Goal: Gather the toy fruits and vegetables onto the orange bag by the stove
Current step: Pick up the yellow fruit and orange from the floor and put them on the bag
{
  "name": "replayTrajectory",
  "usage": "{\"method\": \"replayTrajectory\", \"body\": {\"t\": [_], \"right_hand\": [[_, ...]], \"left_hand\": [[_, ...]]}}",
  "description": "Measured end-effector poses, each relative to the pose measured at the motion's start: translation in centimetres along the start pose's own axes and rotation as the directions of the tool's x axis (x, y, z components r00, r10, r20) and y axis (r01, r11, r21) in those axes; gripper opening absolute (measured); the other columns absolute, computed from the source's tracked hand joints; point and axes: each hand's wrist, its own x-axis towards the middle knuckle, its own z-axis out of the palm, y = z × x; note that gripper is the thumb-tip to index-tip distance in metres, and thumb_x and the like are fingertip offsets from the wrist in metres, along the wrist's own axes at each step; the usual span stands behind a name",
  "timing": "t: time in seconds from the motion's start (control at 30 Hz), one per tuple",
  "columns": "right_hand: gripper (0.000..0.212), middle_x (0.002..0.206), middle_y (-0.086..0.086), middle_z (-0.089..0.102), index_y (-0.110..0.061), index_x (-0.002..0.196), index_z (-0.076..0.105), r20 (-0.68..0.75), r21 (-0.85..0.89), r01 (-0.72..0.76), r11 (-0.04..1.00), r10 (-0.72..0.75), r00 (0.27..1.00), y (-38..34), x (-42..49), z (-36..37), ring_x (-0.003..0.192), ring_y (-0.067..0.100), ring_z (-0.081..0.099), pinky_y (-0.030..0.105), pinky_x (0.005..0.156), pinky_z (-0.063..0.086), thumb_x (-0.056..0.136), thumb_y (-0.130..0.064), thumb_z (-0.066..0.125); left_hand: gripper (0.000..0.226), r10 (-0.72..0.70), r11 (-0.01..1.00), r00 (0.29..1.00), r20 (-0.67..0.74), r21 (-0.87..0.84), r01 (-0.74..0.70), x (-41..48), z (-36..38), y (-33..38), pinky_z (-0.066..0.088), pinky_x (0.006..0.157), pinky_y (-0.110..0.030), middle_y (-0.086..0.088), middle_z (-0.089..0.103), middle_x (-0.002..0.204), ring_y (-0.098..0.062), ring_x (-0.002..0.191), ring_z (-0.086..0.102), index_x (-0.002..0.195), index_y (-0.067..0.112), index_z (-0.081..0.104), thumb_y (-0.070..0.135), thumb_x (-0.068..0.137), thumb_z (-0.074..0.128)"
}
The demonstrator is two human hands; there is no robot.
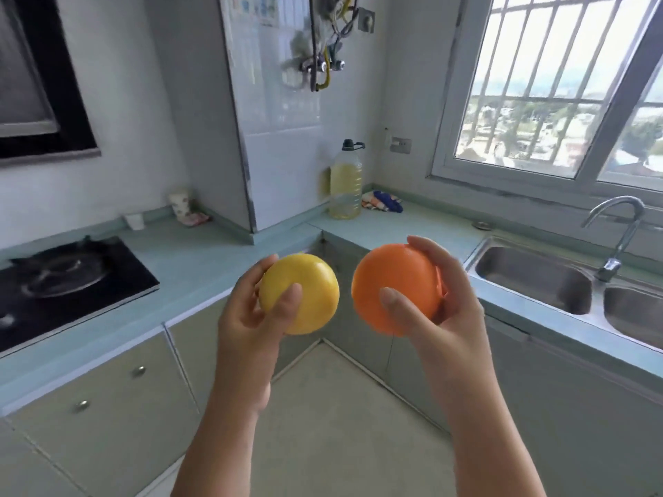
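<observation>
Yellow and round, one toy fruit (pixel 305 292) sits in the left hand (pixel 251 317), fingers curled behind it and thumb pressed across its front, while the right hand (pixel 441 303) grips an orange toy fruit (pixel 391 285) the same way. Both are held up side by side, just apart, over the floor before the counter corner (pixel 287 242). The stove (pixel 71 281) lies to the left, the double sink (pixel 559 281) to the right, and an oil bottle (pixel 345 184) stands at the back.

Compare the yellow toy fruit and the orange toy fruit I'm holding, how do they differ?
Colour: the yellow toy fruit is lemon yellow, the orange toy fruit plain orange. Holder: the left hand holds the yellow one, the right hand the orange one. Surface: the orange one shows a ridge near the fingers; the yellow one shows none. Both are round, smooth, held between thumb and fingers.
</observation>
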Motion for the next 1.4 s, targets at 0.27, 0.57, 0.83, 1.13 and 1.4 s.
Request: {"method": "replayTrajectory", "body": {"t": [0.27, 0.57, 0.83, 1.13, 1.4], "right_hand": [[0.053, 0.107, -0.019, 0.054, -0.05, 0.102, 0.056, 0.211, 0.073, -0.054, 0.996, 0.038, 0.977, 1.2, -3.9, 18.1, 0.087, -0.002, 0.058, 0.016, 0.06, 0.05, 0.053, -0.036, 0.073], [0.05, 0.111, -0.022, 0.053, -0.05, 0.104, 0.054, 0.469, 0.149, -0.111, 0.983, 0.028, 0.883, 2.1, -6.5, 33.0, 0.091, -0.004, 0.055, 0.011, 0.06, 0.047, 0.06, -0.031, 0.07], [0.051, 0.111, -0.022, 0.051, -0.05, 0.107, 0.051, 0.634, 0.222, -0.143, 0.965, -0.031, 0.772, 2.8, -3.6, 41.7, 0.087, -0.008, 0.055, 0.01, 0.056, 0.047, 0.061, -0.033, 0.068], [0.057, 0.105, -0.038, 0.05, -0.054, 0.105, 0.051, 0.797, 0.294, -0.205, 0.933, -0.121, 0.592, 4.7, -3.0, 53.3, 0.094, -0.008, 0.052, 0.01, 0.063, 0.048, 0.051, -0.048, 0.066], [0.057, 0.108, -0.037, 0.049, -0.051, 0.107, 0.052, 0.902, 0.27, -0.276, 0.922, -0.141, 0.409, 4.8, -10.3, 64.5, 0.096, -0.007, 0.052, 0.009, 0.067, 0.047, 0.055, -0.039, 0.071]], "left_hand": [[0.052, 0.026, 0.991, 0.974, -0.224, 0.137, 0.005, -0.2, -18.8, 4.1, 0.05, 0.062, -0.019, 0.02, 0.065, 0.099, -0.002, 0.087, 0.062, 0.102, 0.039, 0.063, 0.046, 0.051, 0.073], [0.043, 0.105, 0.955, 0.863, -0.494, 0.291, 0.051, -1.5, -32.4, 7.8, 0.046, 0.061, -0.017, 0.021, 0.062, 0.105, 0.005, 0.083, 0.06, 0.097, 0.052, 0.061, 0.055, 0.055, 0.068], [0.041, 0.291, 0.916, 0.723, -0.627, 0.4, -0.022, 1.5, -37.7, 10.8, 0.045, 0.056, -0.011, 0.018, 0.065, 0.102, 0.005, 0.079, 0.059, 0.108, 0.037, 0.059, 0.039, 0.067, 0.064], [0.048, 0.363, 0.912, 0.502, -0.785, 0.41, -0.019, 2.7, -45.3, 12.0, 0.053, 0.067, -0.02, 0.023, 0.066, 0.1, 0.002, 0.089, 0.063, 0.102, 0.04, 0.062, 0.048, 0.055, 0.071], [0.044, 0.402, 0.901, 0.276, -0.873, 0.431, 0.054, -1.6, -55.7, 13.5, 0.048, 0.071, -0.023, 0.024, 0.067, 0.091, 0.007, 0.083, 0.061, 0.097, 0.043, 0.061, 0.045, 0.054, 0.071]]}}
